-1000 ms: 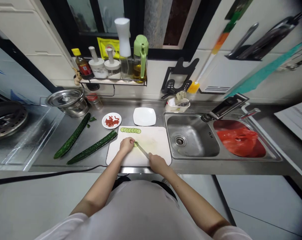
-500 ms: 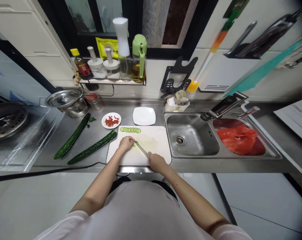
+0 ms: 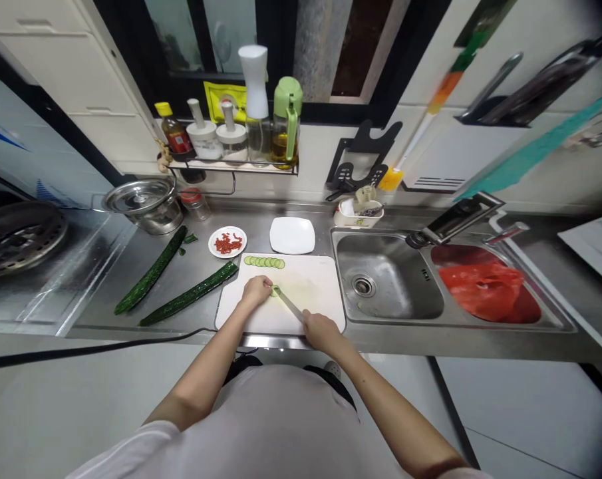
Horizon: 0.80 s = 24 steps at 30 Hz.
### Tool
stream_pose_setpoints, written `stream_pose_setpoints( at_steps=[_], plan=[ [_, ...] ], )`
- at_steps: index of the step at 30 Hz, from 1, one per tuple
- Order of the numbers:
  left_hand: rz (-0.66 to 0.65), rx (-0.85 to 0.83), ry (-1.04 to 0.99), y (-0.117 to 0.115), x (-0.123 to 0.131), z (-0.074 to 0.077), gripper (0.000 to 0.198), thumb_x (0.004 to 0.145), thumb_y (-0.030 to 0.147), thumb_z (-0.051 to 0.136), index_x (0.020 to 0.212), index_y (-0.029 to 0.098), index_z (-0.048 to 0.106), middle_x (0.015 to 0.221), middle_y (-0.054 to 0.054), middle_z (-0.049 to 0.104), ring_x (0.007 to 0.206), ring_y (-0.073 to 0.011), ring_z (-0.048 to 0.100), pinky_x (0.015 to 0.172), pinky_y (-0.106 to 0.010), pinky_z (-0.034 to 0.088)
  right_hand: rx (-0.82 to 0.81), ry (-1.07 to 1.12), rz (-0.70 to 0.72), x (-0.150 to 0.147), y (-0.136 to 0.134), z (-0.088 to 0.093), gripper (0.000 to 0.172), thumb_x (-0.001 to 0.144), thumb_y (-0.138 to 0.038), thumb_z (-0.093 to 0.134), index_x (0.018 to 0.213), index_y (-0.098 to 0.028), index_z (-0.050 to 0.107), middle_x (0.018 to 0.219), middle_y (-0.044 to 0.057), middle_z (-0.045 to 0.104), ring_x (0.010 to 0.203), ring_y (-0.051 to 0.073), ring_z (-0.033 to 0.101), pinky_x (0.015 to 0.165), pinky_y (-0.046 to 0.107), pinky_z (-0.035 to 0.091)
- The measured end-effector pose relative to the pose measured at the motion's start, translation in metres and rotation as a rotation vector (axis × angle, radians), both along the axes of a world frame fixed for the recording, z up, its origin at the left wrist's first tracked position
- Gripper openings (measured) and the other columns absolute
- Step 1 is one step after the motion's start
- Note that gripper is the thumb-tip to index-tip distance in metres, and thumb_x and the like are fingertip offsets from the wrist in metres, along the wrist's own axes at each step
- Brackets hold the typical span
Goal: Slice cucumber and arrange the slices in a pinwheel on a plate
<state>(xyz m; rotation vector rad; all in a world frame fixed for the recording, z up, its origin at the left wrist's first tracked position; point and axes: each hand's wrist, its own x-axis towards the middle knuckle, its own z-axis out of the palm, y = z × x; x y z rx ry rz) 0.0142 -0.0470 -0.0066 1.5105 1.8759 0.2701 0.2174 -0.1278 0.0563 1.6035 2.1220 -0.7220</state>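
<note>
In the head view, a white cutting board [image 3: 308, 274] lies on the steel counter. My right hand [image 3: 322, 332] is closed around the handle of a knife [image 3: 291, 306], its blade slanting up and left across the board. By the blade's tip is a pale green cucumber slice [image 3: 274, 293]. My left hand [image 3: 256, 291] has its fingers pinched at the edge of that slice. Along the board's far left edge runs an overlapping row of cucumber slices [image 3: 264, 263]. Just left of the board rests a dark green cucumber [image 3: 189, 293], its right end close to the board.
Another cucumber [image 3: 151, 271] lies farther left. Behind the board stand a plate of chopped red pieces [image 3: 241, 247] and a white square plate [image 3: 292, 235]. A sink [image 3: 390, 276] adjoins on the right, with a red plastic bag [image 3: 480, 286] in its second basin. A lidded pot [image 3: 155, 216] is back left.
The whole view has shifted slightly, moving the scene right and a little down. Both hands and the knife keep almost the same place over the board.
</note>
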Motion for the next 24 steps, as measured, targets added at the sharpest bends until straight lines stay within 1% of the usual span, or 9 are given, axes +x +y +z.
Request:
stream_pose_setpoints(
  at_steps=[5, 8, 12, 16, 19, 24],
  plan=[
    [0.032, -0.008, 0.002, -0.003, 0.002, 0.002, 0.012, 0.073, 0.022, 0.065, 0.085, 0.021, 0.068, 0.086, -0.001, 0.073, 0.08, -0.0148, 0.064, 0.071, -0.022, 0.045, -0.015, 0.009, 0.001, 0.01, -0.001, 0.005, 0.025, 0.094, -0.018, 0.032, 0.108, -0.016, 0.052, 0.098, 0.013, 0.068, 0.092, 0.024, 0.065, 0.068, 0.029, 0.038],
    [0.084, 0.011, -0.026, -0.005, -0.002, 0.001, 0.009, 0.074, 0.023, 0.065, 0.082, 0.021, 0.067, 0.084, 0.0, 0.072, 0.077, -0.014, 0.063, 0.068, -0.022, 0.043, -0.027, 0.025, -0.012, 0.015, -0.001, 0.007, 0.024, 0.096, -0.024, 0.033, 0.107, -0.018, 0.053, 0.099, 0.012, 0.068, 0.093, 0.023, 0.064, 0.067, 0.028, 0.036],
    [0.201, 0.07, -0.021, -0.004, -0.017, -0.002, 0.009, 0.075, 0.024, 0.063, 0.083, 0.021, 0.067, 0.083, 0.0, 0.071, 0.076, -0.0136, 0.063, 0.066, -0.022, 0.042, -0.01, 0.043, -0.032, 0.02, 0.001, 0.004, 0.024, 0.096, -0.026, 0.034, 0.106, -0.018, 0.054, 0.1, 0.012, 0.068, 0.093, 0.023, 0.064, 0.066, 0.028, 0.034],
    [0.289, 0.133, 0.047, 0.002, -0.035, -0.003, 0.01, 0.078, 0.024, 0.061, 0.085, 0.02, 0.067, 0.083, -0.002, 0.071, 0.077, -0.0149, 0.063, 0.07, -0.023, 0.042, 0.012, 0.061, -0.052, 0.024, 0.006, -0.001, 0.024, 0.096, -0.025, 0.034, 0.106, -0.017, 0.054, 0.1, 0.012, 0.068, 0.093, 0.022, 0.063, 0.067, 0.027, 0.033],
    [0.299, 0.189, 0.11, 0.006, -0.043, -0.001, 0.013, 0.081, 0.021, 0.056, 0.088, 0.019, 0.067, 0.085, -0.003, 0.071, 0.081, -0.017, 0.064, 0.074, -0.025, 0.042, 0.019, 0.075, -0.062, 0.025, 0.01, -0.003, 0.024, 0.097, -0.025, 0.033, 0.106, -0.017, 0.054, 0.1, 0.012, 0.068, 0.093, 0.021, 0.063, 0.068, 0.027, 0.033],
    [0.246, 0.248, 0.233, 0.008, -0.048, 0.001, 0.021, 0.086, 0.017, 0.049, 0.099, 0.018, 0.065, 0.093, -0.008, 0.071, 0.089, -0.0204, 0.064, 0.08, -0.027, 0.041, 0.03, 0.057, -0.077, 0.026, 0.015, -0.003, 0.023, 0.097, -0.025, 0.034, 0.104, -0.018, 0.054, 0.1, 0.011, 0.068, 0.091, 0.021, 0.063, 0.066, 0.027, 0.031]
  ],
)
